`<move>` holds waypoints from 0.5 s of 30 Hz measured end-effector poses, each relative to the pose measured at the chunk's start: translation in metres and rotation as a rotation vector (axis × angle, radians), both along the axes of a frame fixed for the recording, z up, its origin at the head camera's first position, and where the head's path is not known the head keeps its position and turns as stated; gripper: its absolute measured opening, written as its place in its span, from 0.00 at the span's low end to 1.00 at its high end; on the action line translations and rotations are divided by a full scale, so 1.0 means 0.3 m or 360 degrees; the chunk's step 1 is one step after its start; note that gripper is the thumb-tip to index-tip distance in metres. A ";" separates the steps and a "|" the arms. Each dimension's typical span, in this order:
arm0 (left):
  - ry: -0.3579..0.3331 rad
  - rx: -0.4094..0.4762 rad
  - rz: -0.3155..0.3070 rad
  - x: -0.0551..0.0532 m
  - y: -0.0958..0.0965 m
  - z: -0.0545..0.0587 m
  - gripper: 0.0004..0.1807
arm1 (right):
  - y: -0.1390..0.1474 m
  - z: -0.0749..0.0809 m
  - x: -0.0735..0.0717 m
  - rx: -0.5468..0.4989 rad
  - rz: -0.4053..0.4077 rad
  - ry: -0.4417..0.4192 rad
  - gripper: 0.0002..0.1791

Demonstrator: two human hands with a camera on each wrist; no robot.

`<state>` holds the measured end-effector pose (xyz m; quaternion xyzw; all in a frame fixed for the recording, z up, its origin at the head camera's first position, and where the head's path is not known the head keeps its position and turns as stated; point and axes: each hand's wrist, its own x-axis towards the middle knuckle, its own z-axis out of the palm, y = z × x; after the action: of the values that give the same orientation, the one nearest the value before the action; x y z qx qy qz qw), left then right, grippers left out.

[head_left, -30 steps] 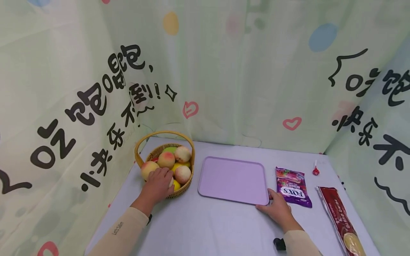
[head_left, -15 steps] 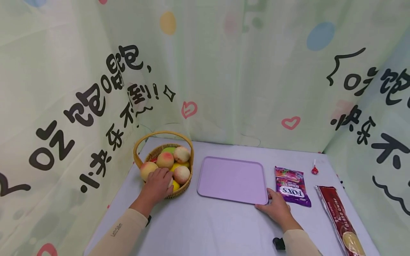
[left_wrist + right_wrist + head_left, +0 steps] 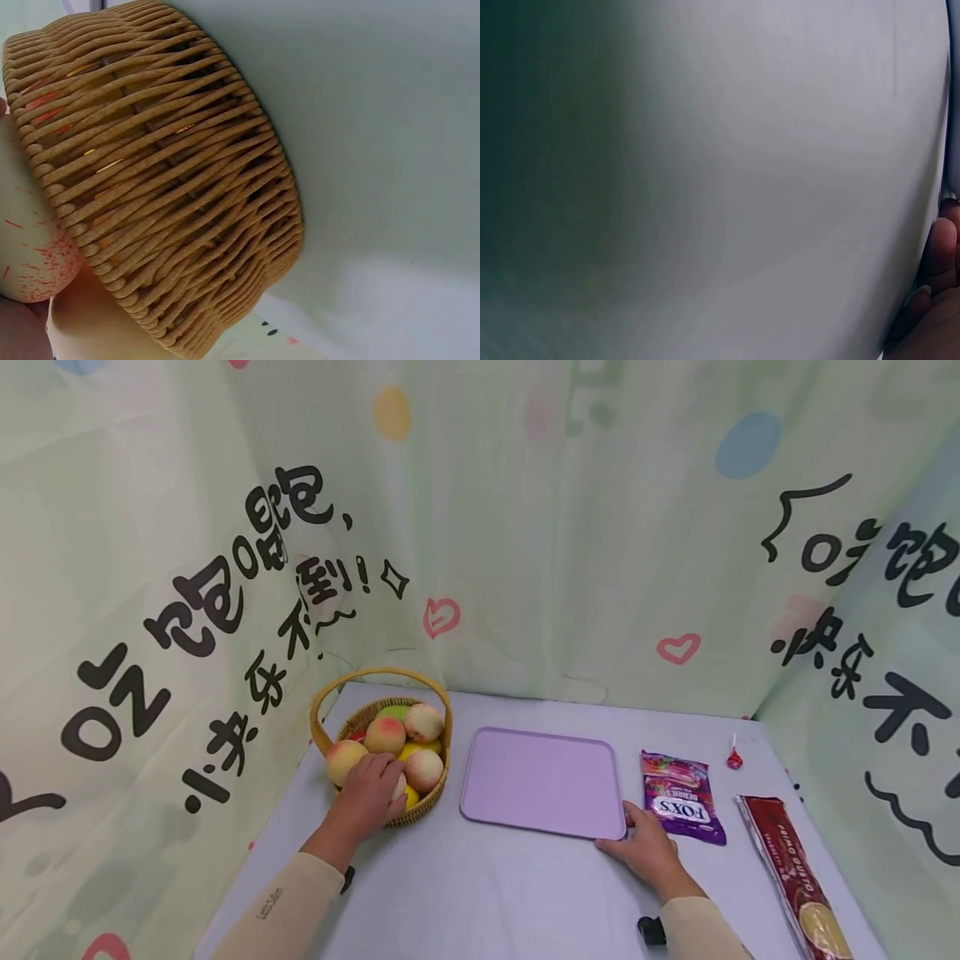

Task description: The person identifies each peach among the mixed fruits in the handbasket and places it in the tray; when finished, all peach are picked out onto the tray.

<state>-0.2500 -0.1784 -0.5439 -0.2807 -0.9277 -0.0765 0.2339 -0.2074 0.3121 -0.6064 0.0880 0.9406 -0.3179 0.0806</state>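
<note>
My left hand [image 3: 369,793] reaches over the near side of a wicker basket [image 3: 165,172] and grips a pale peach [image 3: 37,232] speckled with red. Most of that peach is hidden under the fingers in the head view. Around it in the basket lie several other peaches [image 3: 423,770], with yellow and green fruit showing between them. At the near right corner of a flat purple tray [image 3: 540,781], my right hand [image 3: 645,843] holds the edge, thumb at the front side and fingers at the right side. Only a few fingertips [image 3: 943,244] show in the right wrist view.
Right of the tray lies a purple FOX'S candy bag [image 3: 681,793], close to the right hand. A red lollipop [image 3: 734,758] is behind it, and a long red spaghetti pack [image 3: 795,868] lies along the table's right side. Printed curtains [image 3: 540,568] surround the table.
The whole head view has shifted very slightly, so everything appears a little farther left. Both hands keep their places on the peach and the tray corner.
</note>
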 end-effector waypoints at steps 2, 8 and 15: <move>0.0007 0.0021 -0.0022 -0.001 -0.001 0.000 0.26 | -0.001 0.000 0.002 0.0002 0.0002 -0.0006 0.62; 0.0049 0.0121 -0.0076 -0.006 0.004 0.009 0.24 | -0.004 0.003 0.004 0.0008 0.0007 -0.0006 0.63; -0.0002 0.0286 -0.0098 -0.006 0.017 0.034 0.24 | -0.001 0.001 0.001 0.0016 0.0015 0.0002 0.63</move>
<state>-0.2518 -0.1732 -0.5336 -0.2871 -0.9082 -0.1666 0.2551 -0.2070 0.3119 -0.6063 0.0838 0.9426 -0.3129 0.0809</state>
